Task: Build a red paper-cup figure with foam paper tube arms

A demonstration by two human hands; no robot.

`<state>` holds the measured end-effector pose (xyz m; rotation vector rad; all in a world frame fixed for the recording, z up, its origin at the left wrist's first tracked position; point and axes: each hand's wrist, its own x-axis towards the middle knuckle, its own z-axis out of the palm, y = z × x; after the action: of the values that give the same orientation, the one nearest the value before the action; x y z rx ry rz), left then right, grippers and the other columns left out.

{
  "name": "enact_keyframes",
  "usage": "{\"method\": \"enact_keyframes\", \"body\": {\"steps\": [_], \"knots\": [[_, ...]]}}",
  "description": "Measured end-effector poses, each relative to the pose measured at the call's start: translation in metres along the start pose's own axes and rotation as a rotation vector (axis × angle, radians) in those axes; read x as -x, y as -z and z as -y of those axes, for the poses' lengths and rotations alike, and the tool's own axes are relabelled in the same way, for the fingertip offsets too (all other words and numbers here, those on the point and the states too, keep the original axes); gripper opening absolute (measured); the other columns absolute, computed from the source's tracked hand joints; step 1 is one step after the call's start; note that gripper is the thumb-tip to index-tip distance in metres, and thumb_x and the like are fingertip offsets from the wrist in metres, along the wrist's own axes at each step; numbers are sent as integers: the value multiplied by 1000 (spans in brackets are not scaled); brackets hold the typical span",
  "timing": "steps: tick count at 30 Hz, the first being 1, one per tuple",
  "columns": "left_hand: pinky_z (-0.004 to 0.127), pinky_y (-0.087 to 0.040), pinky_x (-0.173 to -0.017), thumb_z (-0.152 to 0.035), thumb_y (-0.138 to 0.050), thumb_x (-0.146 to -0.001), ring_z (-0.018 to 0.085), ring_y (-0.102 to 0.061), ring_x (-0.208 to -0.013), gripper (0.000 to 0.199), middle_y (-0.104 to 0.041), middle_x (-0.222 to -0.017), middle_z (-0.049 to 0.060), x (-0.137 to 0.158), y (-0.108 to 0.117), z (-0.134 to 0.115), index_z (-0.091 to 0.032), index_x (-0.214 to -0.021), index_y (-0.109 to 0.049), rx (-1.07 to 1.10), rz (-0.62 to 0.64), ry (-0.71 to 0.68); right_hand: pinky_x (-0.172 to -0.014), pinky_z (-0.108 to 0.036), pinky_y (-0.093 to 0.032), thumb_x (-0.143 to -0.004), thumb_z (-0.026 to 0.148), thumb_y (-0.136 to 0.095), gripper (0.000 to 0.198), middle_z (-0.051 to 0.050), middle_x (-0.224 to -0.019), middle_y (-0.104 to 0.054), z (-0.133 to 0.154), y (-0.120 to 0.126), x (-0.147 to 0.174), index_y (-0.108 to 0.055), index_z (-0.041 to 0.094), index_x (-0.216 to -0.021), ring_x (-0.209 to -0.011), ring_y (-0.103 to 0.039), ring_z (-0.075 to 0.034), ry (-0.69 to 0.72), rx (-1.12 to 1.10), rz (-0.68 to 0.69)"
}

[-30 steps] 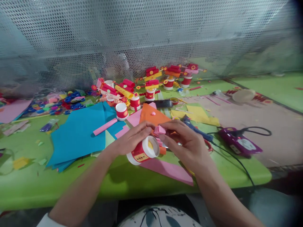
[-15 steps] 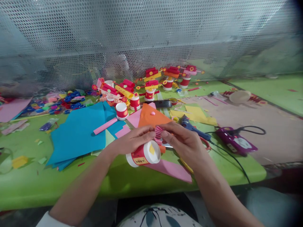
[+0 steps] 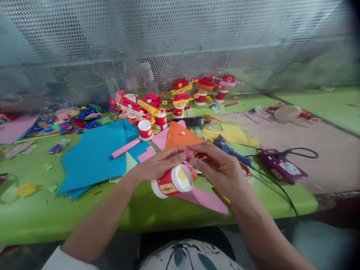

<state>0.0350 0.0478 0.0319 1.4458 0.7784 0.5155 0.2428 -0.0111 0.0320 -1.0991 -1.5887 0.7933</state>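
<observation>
A red-and-white paper cup (image 3: pixel 165 183) with a yellow patch on its white end lies tilted sideways under my left hand (image 3: pixel 160 163), whose fingers are closed on it. That hand's thumb and forefinger also reach a pleated pink paper strip (image 3: pixel 188 152) just above the cup. From the other side my right hand (image 3: pixel 218 163) pinches the strip between thumb and fingers. Whether the strip is fixed to the cup is hidden. Beneath the hands lie an orange paper sheet (image 3: pixel 180 135) and a pink paper sheet (image 3: pixel 205 200).
Blue paper sheets (image 3: pixel 95 157) and a pink paper roll (image 3: pixel 125 148) lie left. Decorated cups (image 3: pixel 178 111) stand behind, near a perforated metal panel (image 3: pixel 157 45). To the right are a blue glue gun (image 3: pixel 232 152) and a purple power box (image 3: pixel 281 165) with cables.
The cup has shifted very slightly right in view. Both hands keep hold, and my right fingers have moved a little around the pleated strip.
</observation>
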Motion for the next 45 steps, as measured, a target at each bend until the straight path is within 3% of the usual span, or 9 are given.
{"method": "enact_keyframes", "body": {"steps": [6, 10, 14, 18, 21, 28, 35, 45], "knots": [[39, -60, -88, -66, -71, -88, 27, -70, -108, 53, -75, -113, 8, 1, 1, 1, -26, -123, -71, 39, -122, 3, -70, -27, -60, -95, 38, -73, 34, -4, -110, -69, -2, 1, 0, -72, 32, -129, -90, -69, -16, -45, -41, 0], [34, -58, -81, -65, -62, -95, 23, -69, -95, 48, -73, -104, 6, 0, -1, 7, -24, -118, -69, 2, -230, -125, -72, -29, -60, -96, 37, -72, 27, -6, -116, -71, -5, 7, 6, -74, 29, -121, -94, -69, -18, -52, -8, -44], [28, -50, -64, -60, -52, -103, 17, -62, -75, 39, -68, -88, 3, -2, -6, 10, -23, -111, -61, -112, -331, -388, -69, -29, -55, -98, 26, -67, 12, -5, -100, -69, 4, 7, 16, -77, 27, -105, -88, -66, -17, 110, 120, -82], [29, -48, -63, -54, -46, -106, 16, -61, -72, 31, -68, -89, 3, -1, -11, 9, -23, -107, -53, -199, -405, -527, -70, -30, -53, -97, 11, -63, 31, -4, -96, -61, 11, 0, 26, -74, 28, -120, -87, -60, -16, 313, 246, -55], [33, -51, -68, -52, -45, -107, 19, -63, -77, 29, -68, -91, 5, 1, -11, 8, -24, -109, -52, -248, -413, -554, -71, -32, -52, -95, 7, -64, 39, -5, -100, -59, 11, -6, 30, -71, 27, -128, -89, -59, -16, 368, 301, -37], [35, -48, -66, -53, -44, -106, 19, -57, -64, 30, -59, -72, 0, 4, -10, 10, -25, -116, -52, -330, -442, -549, -68, -32, -50, -93, 6, -64, 41, -6, -101, -55, 8, -12, 30, -69, 23, -130, -83, -57, -15, 394, 350, -11], [38, -49, -68, -52, -46, -106, 19, -53, -61, 29, -58, -70, -1, 2, -10, 14, -26, -118, -50, -353, -456, -560, -64, -32, -50, -96, 7, -60, 44, -6, -100, -55, 7, -14, 30, -67, 27, -134, -79, -57, -15, 418, 395, 5], [35, -47, -60, -47, -47, -107, 18, -60, -63, 24, -64, -74, 0, 3, -8, 13, -26, -119, -50, -350, -447, -603, -65, -30, -53, -97, 10, -59, 41, -5, -100, -58, 10, -12, 30, -71, 31, -131, -81, -60, -15, 349, 231, 42]]}}
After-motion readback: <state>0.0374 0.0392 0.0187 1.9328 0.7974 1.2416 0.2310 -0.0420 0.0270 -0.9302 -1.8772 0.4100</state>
